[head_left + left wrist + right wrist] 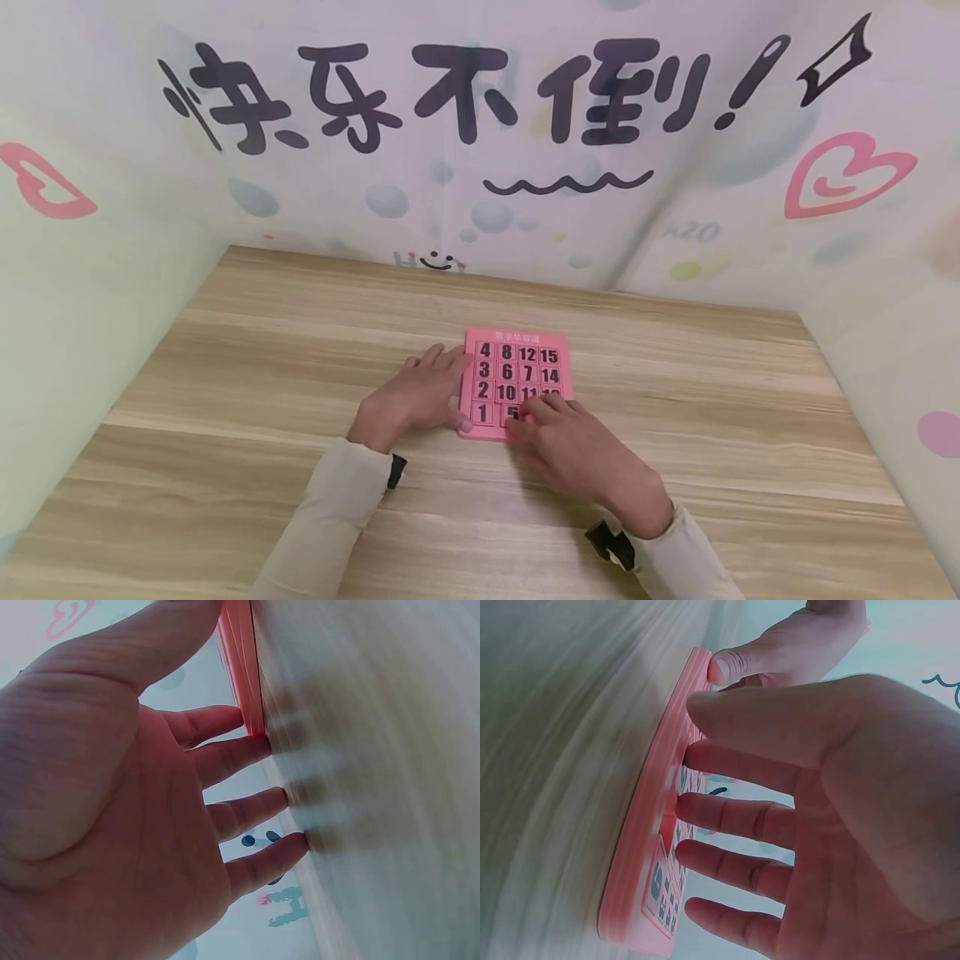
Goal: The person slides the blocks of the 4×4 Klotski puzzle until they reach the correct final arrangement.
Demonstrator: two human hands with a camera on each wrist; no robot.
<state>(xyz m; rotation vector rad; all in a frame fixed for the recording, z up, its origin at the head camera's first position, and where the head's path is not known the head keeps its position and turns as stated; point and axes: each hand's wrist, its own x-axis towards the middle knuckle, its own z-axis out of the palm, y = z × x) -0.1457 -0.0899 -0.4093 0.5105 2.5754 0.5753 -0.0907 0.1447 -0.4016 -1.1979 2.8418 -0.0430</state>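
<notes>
A pink number sliding puzzle (517, 362) lies flat on the table, its tiles in four rows. My left hand (420, 393) is at the puzzle's left side, with the thumb on the near left corner and the fingers spread along the edge. In the left wrist view, straight fingertips meet the pink side (244, 675) and the tabletop. My right hand (585, 450) reaches over the near right part, hiding some tiles. Its fingers (735, 817) extend down onto the tile face, fingertips beside the gap in the bottom row. The tile marked 5 (512, 413) shows by its fingertips.
The wood-grain table (300, 333) spreads around the puzzle. A white printed backdrop (450, 183) with large black characters stands behind it, and pale walls flank both sides. Dark straps circle both wrists over light sleeves (330, 508).
</notes>
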